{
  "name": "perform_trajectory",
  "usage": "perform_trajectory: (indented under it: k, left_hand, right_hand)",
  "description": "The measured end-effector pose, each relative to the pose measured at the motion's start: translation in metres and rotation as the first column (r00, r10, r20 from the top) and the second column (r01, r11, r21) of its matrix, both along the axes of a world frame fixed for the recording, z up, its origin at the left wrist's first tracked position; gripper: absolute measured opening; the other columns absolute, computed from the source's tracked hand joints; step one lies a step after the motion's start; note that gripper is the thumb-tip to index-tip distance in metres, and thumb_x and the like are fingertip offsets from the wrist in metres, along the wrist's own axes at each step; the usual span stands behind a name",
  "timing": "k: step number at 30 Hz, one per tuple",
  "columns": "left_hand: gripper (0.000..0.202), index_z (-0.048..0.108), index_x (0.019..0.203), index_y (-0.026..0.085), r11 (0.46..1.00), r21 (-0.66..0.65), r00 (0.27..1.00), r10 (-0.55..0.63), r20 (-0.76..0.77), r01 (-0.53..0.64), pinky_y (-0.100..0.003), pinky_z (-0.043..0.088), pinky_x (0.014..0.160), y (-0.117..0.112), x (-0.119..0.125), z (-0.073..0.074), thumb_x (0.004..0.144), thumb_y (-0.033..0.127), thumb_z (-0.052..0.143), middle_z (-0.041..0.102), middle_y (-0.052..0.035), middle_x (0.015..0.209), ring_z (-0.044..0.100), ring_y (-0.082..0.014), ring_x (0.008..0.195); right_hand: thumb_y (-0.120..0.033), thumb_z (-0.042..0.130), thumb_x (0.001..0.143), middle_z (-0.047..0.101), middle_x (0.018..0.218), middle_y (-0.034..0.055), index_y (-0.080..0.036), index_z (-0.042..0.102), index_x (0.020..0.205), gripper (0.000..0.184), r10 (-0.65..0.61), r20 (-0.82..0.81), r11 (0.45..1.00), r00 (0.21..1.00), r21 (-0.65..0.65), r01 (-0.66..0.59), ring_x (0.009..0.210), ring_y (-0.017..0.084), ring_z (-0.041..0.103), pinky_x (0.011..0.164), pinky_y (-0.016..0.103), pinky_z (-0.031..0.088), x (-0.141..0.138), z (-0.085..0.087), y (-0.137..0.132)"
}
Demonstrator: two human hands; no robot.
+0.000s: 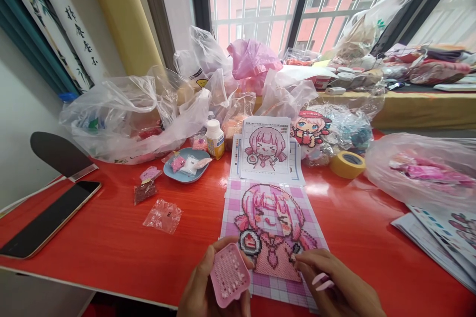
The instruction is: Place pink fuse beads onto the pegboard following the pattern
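Observation:
My left hand (208,277) grips a small pink bead tray (230,275) with several pale beads on its ridged floor, tilted toward me. In my right hand (334,277) is a pair of pink tweezers (323,282), its two pink prongs showing between the fingers. The thumb and fingertips of that hand come together at the right side of a pegboard (269,297); whether a bead is between them I cannot make out. On the board lies a bead picture (275,223) of a pink-haired figure. A printed pattern (266,146) of the same figure stands behind it.
To the left are a blue plate (186,176) with bead bags, a white bottle (214,138), an empty clear packet (162,216) and a phone (50,220). Yellow tape (347,164), a plastic bag (424,173) and papers (439,242) lie right. Bags line the back.

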State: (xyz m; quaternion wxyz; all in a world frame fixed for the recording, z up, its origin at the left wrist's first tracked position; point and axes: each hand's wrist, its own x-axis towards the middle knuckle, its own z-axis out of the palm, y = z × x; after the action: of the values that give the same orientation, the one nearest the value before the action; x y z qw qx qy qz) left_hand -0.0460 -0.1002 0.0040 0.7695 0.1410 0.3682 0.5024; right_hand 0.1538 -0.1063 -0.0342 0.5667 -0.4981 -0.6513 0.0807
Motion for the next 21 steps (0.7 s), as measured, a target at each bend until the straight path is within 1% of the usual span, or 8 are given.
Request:
perform_trajectory:
  k: [4, 9, 13, 17, 21]
  left_hand:
    - [0.029, 0.064, 0.106, 0.02, 1.0, 0.004, 1.0, -0.014, 0.007, 0.014, -0.022, 0.049, 0.04, 0.0005, -0.0014, -0.0005, 0.09, 0.041, 0.053, 0.074, -0.0058, 0.081, 0.063, -0.0133, 0.042]
    - [0.029, 0.062, 0.108, 0.022, 0.999, 0.024, 0.999, 0.023, 0.027, -0.024, -0.02, 0.044, 0.035, 0.0009, -0.003, -0.0042, 0.088, 0.041, 0.056, 0.074, -0.0064, 0.086, 0.061, -0.0125, 0.042]
    - [0.03, 0.063, 0.108, 0.023, 0.999, 0.045, 0.999, 0.016, 0.034, -0.017, -0.02, 0.046, 0.036, 0.0012, -0.0016, -0.0036, 0.088, 0.044, 0.056, 0.074, -0.0065, 0.085, 0.062, -0.0128, 0.043]
    - [0.032, 0.065, 0.107, 0.021, 0.996, 0.087, 1.0, 0.025, -0.007, -0.024, -0.019, 0.046, 0.036, 0.0023, 0.0007, -0.0023, 0.09, 0.044, 0.052, 0.073, -0.0061, 0.082, 0.062, -0.0133, 0.046]
    - [0.036, 0.065, 0.109, 0.02, 0.993, 0.116, 0.998, 0.038, -0.046, -0.032, -0.021, 0.049, 0.037, 0.003, 0.0023, -0.0043, 0.09, 0.046, 0.05, 0.072, -0.0074, 0.081, 0.062, -0.0146, 0.048]
  right_hand:
    - [-0.023, 0.062, 0.083, 0.067, 0.072, 0.0005, -0.023, 0.066, 0.086, 0.006, 0.011, -0.007, 1.0, 1.0, -0.016, -0.011, 0.061, 0.012, 0.064, 0.059, 0.019, 0.05, -0.0005, -0.001, -0.0004]
    - [-0.024, 0.063, 0.081, 0.067, 0.07, 0.0012, -0.022, 0.067, 0.083, 0.005, -0.008, -0.026, 1.0, 1.0, -0.01, 0.008, 0.061, 0.012, 0.064, 0.057, 0.019, 0.05, -0.0019, -0.0013, -0.0001]
    - [-0.024, 0.063, 0.081, 0.067, 0.07, 0.0005, -0.023, 0.067, 0.083, 0.004, -0.023, -0.019, 1.0, 1.0, -0.001, 0.023, 0.061, 0.012, 0.064, 0.06, 0.019, 0.051, -0.0019, -0.0013, -0.0001]
    - [-0.023, 0.063, 0.082, 0.067, 0.072, 0.0012, -0.022, 0.067, 0.084, 0.005, -0.016, -0.011, 1.0, 1.0, -0.011, 0.016, 0.064, 0.012, 0.064, 0.061, 0.02, 0.051, -0.0014, -0.0022, -0.001]
    - [-0.024, 0.063, 0.082, 0.067, 0.072, 0.0022, -0.022, 0.067, 0.084, 0.005, -0.017, -0.028, 1.0, 0.999, -0.022, 0.016, 0.064, 0.013, 0.064, 0.057, 0.02, 0.051, -0.0016, -0.0033, -0.0018]
